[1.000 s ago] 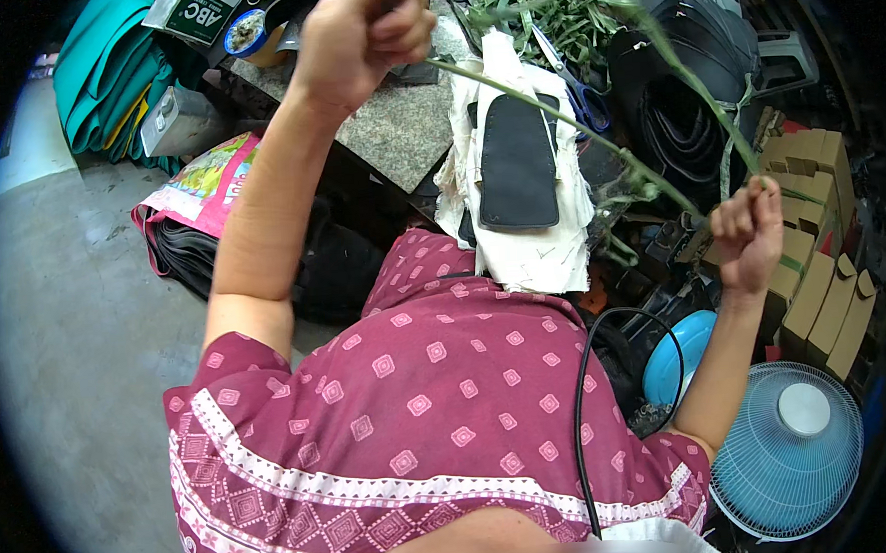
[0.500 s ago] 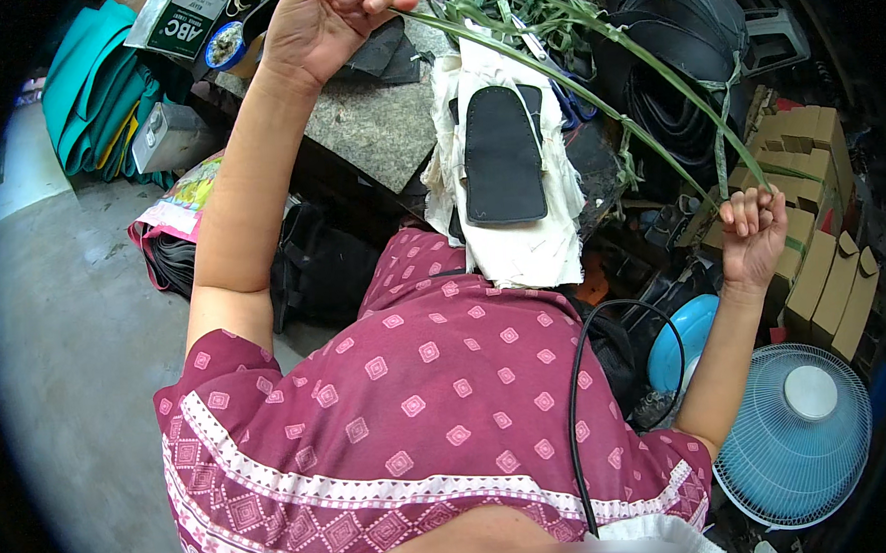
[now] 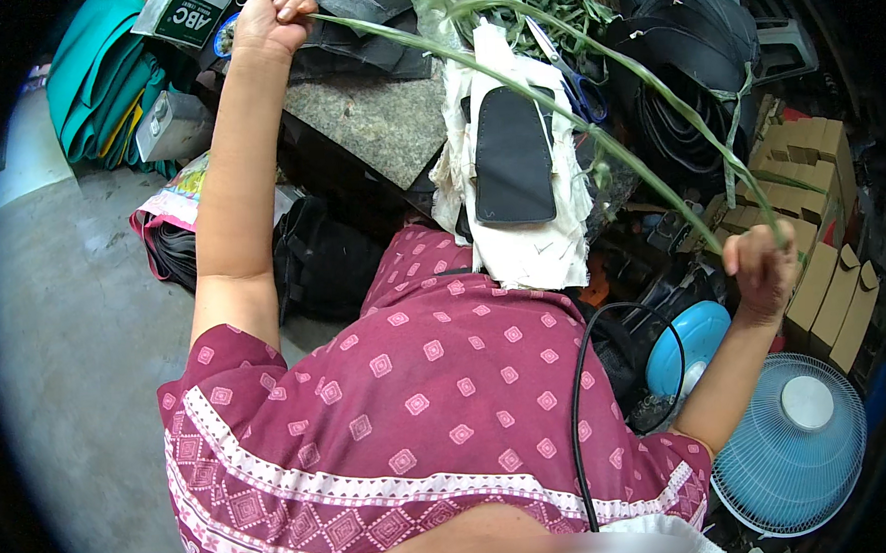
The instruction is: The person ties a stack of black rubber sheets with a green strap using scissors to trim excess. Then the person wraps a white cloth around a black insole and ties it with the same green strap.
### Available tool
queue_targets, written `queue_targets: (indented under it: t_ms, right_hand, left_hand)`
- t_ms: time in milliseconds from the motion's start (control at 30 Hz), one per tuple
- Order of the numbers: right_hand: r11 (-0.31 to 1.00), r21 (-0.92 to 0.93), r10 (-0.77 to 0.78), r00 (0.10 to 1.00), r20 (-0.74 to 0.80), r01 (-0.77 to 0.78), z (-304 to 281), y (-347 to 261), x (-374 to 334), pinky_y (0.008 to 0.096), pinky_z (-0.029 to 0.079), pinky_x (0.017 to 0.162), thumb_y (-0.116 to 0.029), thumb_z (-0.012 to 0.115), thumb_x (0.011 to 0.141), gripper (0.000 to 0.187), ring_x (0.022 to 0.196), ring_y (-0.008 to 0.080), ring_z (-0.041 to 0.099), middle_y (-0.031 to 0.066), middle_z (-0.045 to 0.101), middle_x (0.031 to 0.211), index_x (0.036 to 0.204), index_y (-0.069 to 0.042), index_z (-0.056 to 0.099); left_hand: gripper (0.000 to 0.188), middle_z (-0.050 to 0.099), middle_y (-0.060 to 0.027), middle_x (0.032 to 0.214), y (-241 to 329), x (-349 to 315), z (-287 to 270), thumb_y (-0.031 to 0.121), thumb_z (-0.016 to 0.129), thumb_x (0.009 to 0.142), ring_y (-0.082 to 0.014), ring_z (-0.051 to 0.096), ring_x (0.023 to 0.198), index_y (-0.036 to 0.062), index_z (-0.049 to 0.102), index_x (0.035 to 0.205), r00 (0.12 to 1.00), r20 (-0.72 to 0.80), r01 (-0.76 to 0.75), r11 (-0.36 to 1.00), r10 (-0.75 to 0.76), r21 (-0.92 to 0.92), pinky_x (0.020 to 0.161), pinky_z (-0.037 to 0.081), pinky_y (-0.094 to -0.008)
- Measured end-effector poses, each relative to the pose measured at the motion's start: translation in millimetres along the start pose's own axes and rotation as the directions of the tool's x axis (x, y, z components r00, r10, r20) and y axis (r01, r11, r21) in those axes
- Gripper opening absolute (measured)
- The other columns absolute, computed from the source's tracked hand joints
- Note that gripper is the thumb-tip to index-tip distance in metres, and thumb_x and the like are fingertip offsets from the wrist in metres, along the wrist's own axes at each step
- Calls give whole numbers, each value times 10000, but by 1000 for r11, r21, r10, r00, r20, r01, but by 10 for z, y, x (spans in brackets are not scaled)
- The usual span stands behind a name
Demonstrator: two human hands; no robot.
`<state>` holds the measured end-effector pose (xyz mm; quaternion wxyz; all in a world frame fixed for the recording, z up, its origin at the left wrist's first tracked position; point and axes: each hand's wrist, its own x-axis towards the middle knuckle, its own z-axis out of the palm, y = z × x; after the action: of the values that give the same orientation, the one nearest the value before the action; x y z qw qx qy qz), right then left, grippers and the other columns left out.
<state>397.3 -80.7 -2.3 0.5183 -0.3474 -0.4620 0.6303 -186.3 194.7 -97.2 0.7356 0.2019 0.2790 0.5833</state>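
My left hand (image 3: 274, 23) is closed, up at the top left, gripping one end of a long green strip (image 3: 596, 131). The strip runs slantwise across the view to my right hand (image 3: 760, 270), whose fingers pinch it at the far right. A second length of the strip arches back from the right hand toward the top middle. Below it, a black stitched pad (image 3: 513, 168) with a rounded top lies on frayed white cloth (image 3: 534, 260) at my lap. Scissors (image 3: 584, 97) with blue handles lie beside the cloth, near a heap of green strips (image 3: 549, 11).
A grey stone slab (image 3: 365, 125) and black sheets (image 3: 366, 50) lie left of the cloth. Folded teal sheeting (image 3: 97, 84) stands far left. At right are a black bag (image 3: 686, 28), cardboard boxes (image 3: 802, 158), a blue basin (image 3: 687, 344) and a fan (image 3: 792, 443). A black cable (image 3: 578, 420) crosses my shirt.
My left hand has moved left and up, drawing the green strip with it. My right hand has dropped slightly and is a little blurred. The scissors show more fully.
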Motion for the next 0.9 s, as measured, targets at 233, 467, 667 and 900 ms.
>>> queue_targets:
  t_ms: [233, 467, 667, 900]
  right_hand:
    - [958, 213, -95, 911, -401, 193, -505, -219, -148, 273, 377, 612, -252, 460, 1052, 221, 527, 106, 350, 20, 429, 658, 973, -67, 550]
    - [995, -46, -96, 857, -506, 85, -423, -236, -24, 363, 489, 850, -275, 463, 1053, 253, 688, 165, 517, 80, 574, 836, 1090, -59, 591]
    - [929, -367, -232, 704, -671, -44, -47, -518, 237, 308, 477, 812, -348, 473, 1045, 333, 728, 120, 509, 79, 628, 925, 1101, -59, 628]
    - [969, -242, -116, 952, -284, 46, 404, -686, 515, 192, 394, 519, -351, 422, 1064, 417, 627, 64, 497, 60, 620, 1006, 1325, -36, 505]
  left_hand:
    - [239, 351, 21, 571, 313, -218, -171, 99, 469, 969, -122, 333, 472, 78, 448, 732, 995, -91, 47, 997, -41, 62, 552, 376, -289]
    - [639, 613, -113, 1265, 422, -242, 11, 239, 722, 828, -253, 597, 1172, 84, 478, 1398, 945, 324, -318, 106, -49, 942, 918, 499, -333]
    - [248, 641, -84, 937, 402, -335, 626, 42, 523, 867, -228, 645, 835, 34, 546, 1114, 741, -202, -573, 760, 640, 306, 753, 544, -323]
    - [158, 620, -53, 863, -922, -819, 1642, 73, 597, 872, -179, 588, 741, 8, 622, 1013, 529, 556, -769, 86, 641, 633, 747, 477, -281]
